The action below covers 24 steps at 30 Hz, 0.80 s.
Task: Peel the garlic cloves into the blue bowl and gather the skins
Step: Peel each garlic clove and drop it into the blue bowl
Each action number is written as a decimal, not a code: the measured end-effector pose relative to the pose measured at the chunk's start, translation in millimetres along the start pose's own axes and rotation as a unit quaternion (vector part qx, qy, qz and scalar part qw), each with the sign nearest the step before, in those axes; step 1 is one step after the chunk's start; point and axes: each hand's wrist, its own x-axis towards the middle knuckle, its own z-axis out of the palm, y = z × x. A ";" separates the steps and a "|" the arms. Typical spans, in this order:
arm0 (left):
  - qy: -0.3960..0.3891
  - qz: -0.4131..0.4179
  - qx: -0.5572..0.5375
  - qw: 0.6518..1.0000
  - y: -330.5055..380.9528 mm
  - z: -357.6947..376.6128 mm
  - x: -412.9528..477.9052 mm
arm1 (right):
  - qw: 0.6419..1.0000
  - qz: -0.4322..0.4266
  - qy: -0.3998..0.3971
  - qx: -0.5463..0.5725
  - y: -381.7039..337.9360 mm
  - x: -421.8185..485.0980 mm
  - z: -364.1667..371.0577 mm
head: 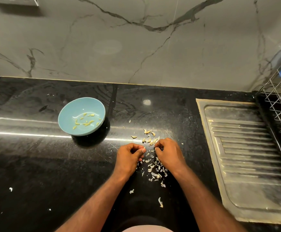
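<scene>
Steel drainboard (pixel 247 148) near garlic skins (pixel 154 171)

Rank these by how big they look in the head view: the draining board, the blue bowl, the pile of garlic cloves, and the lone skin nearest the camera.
1. draining board
2. blue bowl
3. pile of garlic cloves
4. lone skin, smallest even though it lies nearest the camera

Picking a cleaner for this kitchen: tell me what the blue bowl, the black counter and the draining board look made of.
Blue bowl: probably glazed ceramic, possibly melamine; smooth, glossy, with soft highlights inside.
Black counter: likely polished granite; speckled and mirror-like, reflecting a bright light strip.
Draining board: stainless steel by its look; ribbed grey pressed metal, dull and stained.
</scene>
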 end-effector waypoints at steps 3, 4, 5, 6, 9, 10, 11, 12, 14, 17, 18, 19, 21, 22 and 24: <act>-0.003 -0.003 -0.006 1.000 1.5 0.1 -2.6 | 1.000 0.008 0.012 0.002 1.0 2.7 -2.2; -0.008 -0.004 -0.011 1.000 2.6 0.7 -3.4 | 1.000 0.002 0.004 -0.005 1.0 3.6 -2.1; -0.012 -0.006 -0.017 1.000 4.0 1.1 -4.1 | 1.000 -0.005 -0.003 -0.008 0.2 4.3 -2.1; -0.015 -0.007 -0.022 1.000 5.2 1.4 -4.7 | 1.000 -0.011 -0.004 -0.005 -0.1 4.7 -1.7; -0.019 -0.012 -0.030 0.999 6.9 0.4 -5.5 | 0.999 0.004 0.029 0.016 -0.2 5.7 -3.5; -0.020 -0.014 -0.032 0.999 6.9 0.2 -6.0 | 0.999 0.007 0.037 0.006 0.7 6.0 -4.0; -0.022 -0.018 -0.035 0.999 7.2 0.2 -6.2 | 0.999 0.006 0.029 -0.015 1.2 6.7 -4.8; -0.024 -0.021 -0.039 0.999 7.8 0.5 -6.6 | 0.999 0.004 0.014 -0.037 1.7 7.4 -5.4; -0.026 -0.023 -0.050 0.998 10.5 0.9 -7.6 | 0.998 -0.001 -0.008 -0.056 1.1 9.4 -6.9; -0.027 -0.023 -0.063 0.997 15.4 -0.1 -10.2 | 1.000 0.011 0.015 -0.016 0.8 10.4 -11.9; -0.028 -0.023 -0.069 0.997 16.5 -0.5 -10.6 | 0.999 0.023 0.025 0.012 0.9 8.7 -14.9; -0.028 -0.023 -0.076 0.996 17.7 -0.9 -10.9 | 0.998 0.036 0.033 0.044 1.0 6.2 -18.6; -0.029 -0.024 -0.090 0.995 22.1 -1.7 -11.5 | 0.991 0.047 0.046 0.117 -0.8 0.2 -27.0; -0.030 -0.019 -0.095 0.995 25.0 -2.1 -11.7 | 0.985 0.046 0.042 0.158 -2.9 -3.4 -31.8; -0.034 0.000 -0.110 0.993 32.3 -2.4 -12.1 | 0.969 0.039 0.004 0.242 -7.8 -12.0 -40.9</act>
